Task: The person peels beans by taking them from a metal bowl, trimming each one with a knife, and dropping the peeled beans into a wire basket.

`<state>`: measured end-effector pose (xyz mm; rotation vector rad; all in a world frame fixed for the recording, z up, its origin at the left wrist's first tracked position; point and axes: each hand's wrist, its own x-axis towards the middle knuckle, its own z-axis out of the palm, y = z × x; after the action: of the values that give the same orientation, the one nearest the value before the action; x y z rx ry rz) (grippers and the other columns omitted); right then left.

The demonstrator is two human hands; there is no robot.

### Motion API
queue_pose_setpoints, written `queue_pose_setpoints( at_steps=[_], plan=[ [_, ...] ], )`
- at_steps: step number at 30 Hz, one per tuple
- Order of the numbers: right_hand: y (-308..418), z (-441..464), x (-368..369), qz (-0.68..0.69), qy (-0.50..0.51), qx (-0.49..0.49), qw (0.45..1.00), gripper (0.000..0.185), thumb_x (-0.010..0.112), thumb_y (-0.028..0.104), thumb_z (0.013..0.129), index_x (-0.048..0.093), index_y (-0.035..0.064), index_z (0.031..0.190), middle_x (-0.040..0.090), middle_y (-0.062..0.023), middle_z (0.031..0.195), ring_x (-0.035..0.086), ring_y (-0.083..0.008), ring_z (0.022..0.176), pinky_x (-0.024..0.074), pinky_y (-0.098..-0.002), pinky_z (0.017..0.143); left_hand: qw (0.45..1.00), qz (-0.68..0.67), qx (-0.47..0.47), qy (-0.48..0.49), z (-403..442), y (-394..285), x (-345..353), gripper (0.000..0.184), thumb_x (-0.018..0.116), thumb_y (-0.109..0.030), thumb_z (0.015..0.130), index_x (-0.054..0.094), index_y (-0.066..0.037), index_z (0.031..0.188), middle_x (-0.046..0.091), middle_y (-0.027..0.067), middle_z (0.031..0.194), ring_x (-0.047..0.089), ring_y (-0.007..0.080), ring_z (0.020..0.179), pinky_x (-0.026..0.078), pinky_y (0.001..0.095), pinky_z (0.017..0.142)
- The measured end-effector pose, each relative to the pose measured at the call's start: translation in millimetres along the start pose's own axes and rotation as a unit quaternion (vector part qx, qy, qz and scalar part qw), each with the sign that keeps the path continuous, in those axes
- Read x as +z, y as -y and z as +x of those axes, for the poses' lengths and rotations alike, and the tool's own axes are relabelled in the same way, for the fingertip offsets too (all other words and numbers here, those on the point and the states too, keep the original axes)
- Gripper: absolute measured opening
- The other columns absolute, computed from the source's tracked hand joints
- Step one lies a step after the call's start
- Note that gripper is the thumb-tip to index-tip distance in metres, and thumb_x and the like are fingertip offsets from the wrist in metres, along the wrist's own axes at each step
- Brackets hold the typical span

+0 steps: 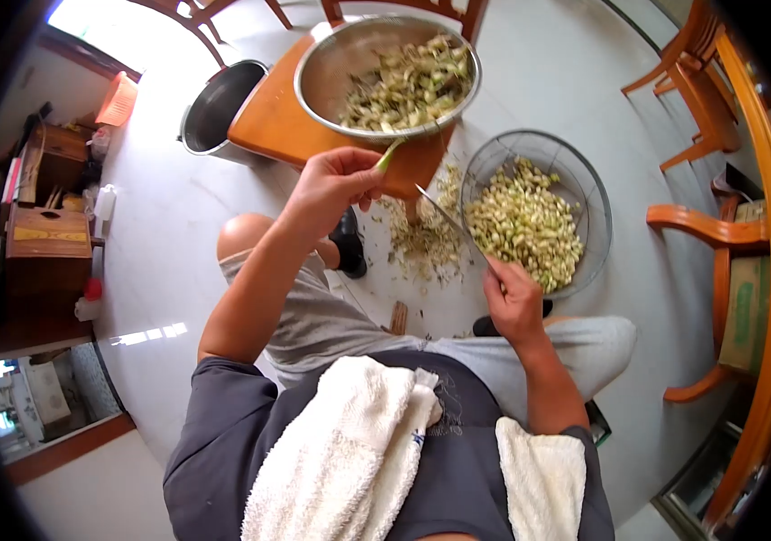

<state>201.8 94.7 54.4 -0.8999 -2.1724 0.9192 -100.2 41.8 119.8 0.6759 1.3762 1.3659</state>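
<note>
My left hand (pixel 333 189) pinches a small green onion-like bulb (pixel 389 156) between thumb and fingers, just below the near rim of a large metal bowl (pixel 310 101). That bowl holds a heap of untrimmed greenish-brown bulbs (pixel 413 83). In my right hand (pixel 514 302) is a small knife (pixel 440 207), its blade pointing up and left towards the left hand, apart from the bulb. Beyond the right hand stands a round wire basket (pixel 598 212) with many pale, trimmed bulbs (pixel 527 221) in it.
The bowl rests on a wooden chair seat (pixel 270 115). Left of it stands a dark metal pot (pixel 223 104). Trimmings (pixel 428 239) litter the tiled floor between my feet. Wooden chairs (pixel 706 108) and a wooden table edge (pixel 769 298) are at the right.
</note>
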Motion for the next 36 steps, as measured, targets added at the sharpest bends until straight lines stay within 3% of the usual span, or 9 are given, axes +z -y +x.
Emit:
queue_pose_setpoints(
  at_steps=[4,7,11,17,20,24,27,32,36],
  plan=[
    [8.8,0.8,-1.8,-0.034,-0.026,-0.090,0.995,0.027,0.063,0.001,0.076,0.065,0.0029,0.103,0.059,-0.0102,0.076,0.057,-0.0276,0.065,0.0461,-0.0363,0.058,0.981,-0.147,-0.117,0.051,-24.7,44.5,22.8,0.018,0.058,-0.010,0.092,0.062,0.003,0.102,0.065,0.0089,0.086,0.060,0.0119,0.067,0.047,0.0238,0.056],
    [7.7,-3.0,1.4,-0.045,-0.020,-0.115,0.992,0.031,0.064,0.002,0.074,0.065,0.0038,0.105,0.060,-0.0093,0.079,0.058,-0.0277,0.068,0.0476,-0.0365,0.061,0.958,-0.223,-0.155,0.092,-32.8,65.4,31.9,0.013,0.053,-0.007,0.093,0.060,0.004,0.096,0.065,0.0107,0.085,0.060,0.0144,0.066,0.047,0.0250,0.056],
    [4.2,-6.1,3.2,-0.094,0.004,-0.120,0.988,0.036,0.066,0.005,0.072,0.064,0.0052,0.108,0.060,-0.0082,0.080,0.058,-0.0271,0.073,0.0483,-0.0357,0.063,0.949,-0.248,-0.186,0.062,-37.7,80.0,41.5,0.011,0.047,-0.003,0.093,0.056,0.004,0.090,0.063,0.0153,0.085,0.060,0.0187,0.066,0.046,0.0273,0.057],
    [6.0,-4.5,3.9,-0.091,0.018,-0.130,0.987,0.032,0.064,-0.002,0.074,0.064,0.0010,0.106,0.060,-0.0116,0.080,0.059,-0.0284,0.068,0.0488,-0.0357,0.062,0.944,-0.255,-0.198,0.064,-38.9,83.5,36.0,0.011,0.048,-0.003,0.092,0.056,0.004,0.090,0.063,0.0146,0.085,0.060,0.0185,0.067,0.046,0.0277,0.056],
    [1.4,-8.0,6.0,-0.077,0.040,-0.107,0.991,0.028,0.063,0.006,0.074,0.066,0.0068,0.102,0.060,-0.0097,0.078,0.059,-0.0291,0.071,0.0487,-0.0382,0.064,0.940,-0.252,-0.208,0.099,-41.0,91.4,24.2,0.011,0.050,-0.004,0.092,0.057,0.004,0.094,0.064,0.0138,0.085,0.060,0.0180,0.066,0.046,0.0278,0.056],
    [-33.9,-18.4,4.9,-0.105,0.133,0.059,0.984,0.013,0.059,0.011,0.079,0.066,0.0063,0.088,0.061,-0.0144,0.076,0.060,-0.0335,0.072,0.0480,-0.0417,0.065,0.924,-0.283,-0.214,0.142,-49.4,86.9,12.2,0.016,0.053,-0.008,0.092,0.058,0.003,0.103,0.064,0.0129,0.087,0.062,0.0183,0.069,0.048,0.0276,0.058],
    [-35.3,-17.4,1.8,-0.098,0.162,0.132,0.973,0.013,0.056,0.015,0.083,0.063,0.0038,0.081,0.061,-0.0173,0.076,0.059,-0.0364,0.072,0.0471,-0.0434,0.064,0.921,-0.308,-0.199,0.130,-54.7,86.6,8.7,0.019,0.054,-0.010,0.093,0.057,0.002,0.108,0.063,0.0118,0.092,0.062,0.0181,0.075,0.049,0.0274,0.063],
    [-22.4,-10.6,9.8,-0.035,0.119,0.114,0.986,0.015,0.058,0.017,0.084,0.064,0.0030,0.083,0.060,-0.0169,0.074,0.060,-0.0356,0.071,0.0467,-0.0425,0.063,0.916,-0.345,-0.188,0.086,-51.2,83.8,25.6,0.017,0.055,-0.009,0.091,0.057,-0.001,0.107,0.062,0.0103,0.099,0.060,0.0181,0.082,0.047,0.0299,0.075],
    [-14.7,-6.2,10.5,0.003,0.095,0.114,0.989,0.015,0.061,0.015,0.083,0.065,0.0019,0.090,0.060,-0.0159,0.072,0.060,-0.0331,0.068,0.0464,-0.0395,0.061,0.941,-0.315,-0.124,0.021,-37.9,111.2,19.5,0.012,0.058,-0.007,0.090,0.058,-0.003,0.101,0.063,0.0099,0.098,0.060,0.0190,0.085,0.046,0.0314,0.076]
  ],
)
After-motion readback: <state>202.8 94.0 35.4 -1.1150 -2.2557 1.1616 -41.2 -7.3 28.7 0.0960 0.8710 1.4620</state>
